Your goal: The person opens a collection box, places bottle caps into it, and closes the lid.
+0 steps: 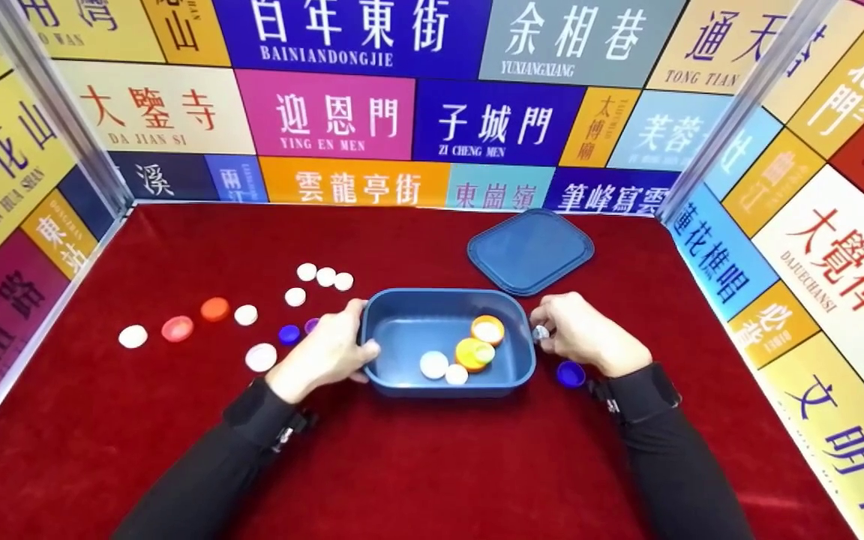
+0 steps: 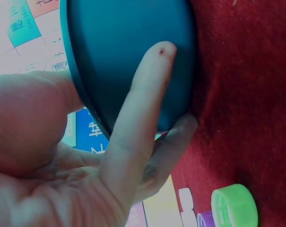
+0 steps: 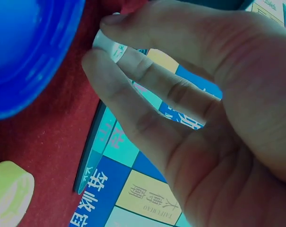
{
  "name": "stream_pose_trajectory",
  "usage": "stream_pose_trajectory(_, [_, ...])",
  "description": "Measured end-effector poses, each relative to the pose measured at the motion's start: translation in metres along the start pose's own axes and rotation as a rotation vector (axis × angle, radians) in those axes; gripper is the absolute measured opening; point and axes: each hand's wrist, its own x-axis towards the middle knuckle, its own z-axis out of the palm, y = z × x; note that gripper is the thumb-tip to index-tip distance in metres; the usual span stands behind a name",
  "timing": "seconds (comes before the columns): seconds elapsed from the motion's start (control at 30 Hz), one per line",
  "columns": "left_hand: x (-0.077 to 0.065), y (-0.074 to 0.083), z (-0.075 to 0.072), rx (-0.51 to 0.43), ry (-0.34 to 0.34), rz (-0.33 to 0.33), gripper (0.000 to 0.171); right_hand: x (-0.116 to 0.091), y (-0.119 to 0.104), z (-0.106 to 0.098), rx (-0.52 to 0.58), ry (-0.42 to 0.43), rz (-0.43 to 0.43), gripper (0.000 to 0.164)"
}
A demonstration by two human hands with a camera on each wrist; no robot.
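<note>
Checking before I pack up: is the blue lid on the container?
No, the blue lid lies beyond the container, which stands open.

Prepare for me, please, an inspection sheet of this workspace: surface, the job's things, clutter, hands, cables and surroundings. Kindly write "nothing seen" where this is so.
Surface: red cloth.
Container: blue container, with orange and white caps inside.
Lid: blue lid off, beyond the container's right end.
Loose caps: most loose caps lie left of the container; one blue cap lies near the right hand.
Clutter: nothing seen beyond these.
Left hand: left hand grips the container's left end.
Right hand: fingers pinch a small pale cap.
Cables: nothing seen.
Surroundings: printed panels; metal posts at corners.
</note>
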Motion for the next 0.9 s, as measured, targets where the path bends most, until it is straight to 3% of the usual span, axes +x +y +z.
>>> stream_pose_trajectory(0.07, [0.000,0.000,0.000,-0.004,0.002,0.005,0.065,0.000,0.014,0.004,0.038,0.046,-0.065,0.018])
stream_pose_trajectory(0.17, [0.000,0.000,0.000,-0.006,0.000,0.017,0.064,-0.003,0.015,0.001,0.049,0.082,-0.094,0.017])
stream_pose_trajectory(0.43, [0.000,-0.001,0.000,0.008,0.003,0.015,0.065,-0.005,-0.018,-0.020,-0.046,0.087,0.060,0.025])
stream_pose_trajectory(0.73, [0.001,0.000,0.001,0.012,-0.001,0.018,0.065,-0.002,-0.034,-0.032,-0.054,0.105,0.077,0.026])
stream_pose_trajectory(0.9, [0.000,0.000,0.000,0.016,0.005,0.015,0.065,0.009,-0.049,-0.036,-0.050,0.093,0.046,0.027])
